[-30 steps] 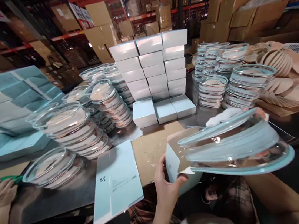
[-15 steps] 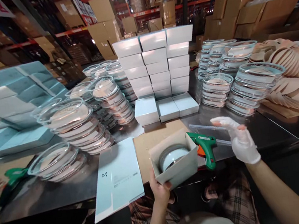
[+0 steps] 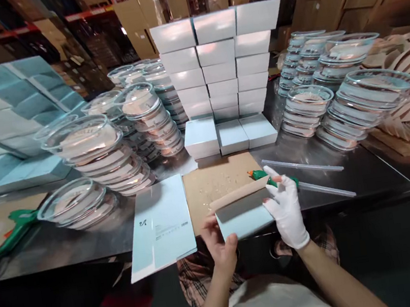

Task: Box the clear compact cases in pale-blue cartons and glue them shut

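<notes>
Steel table, both hands' fingers, left and right, clasping pale box.

Your right hand had a thin white glove on, snug fit, ending at the wrist, with at least one fingertip poking out bare. Your left hand was totally bare, no glove. Both forearms were uncovered, no sleeves. You wore a pale whitish top and dark plaid trousers.
</notes>
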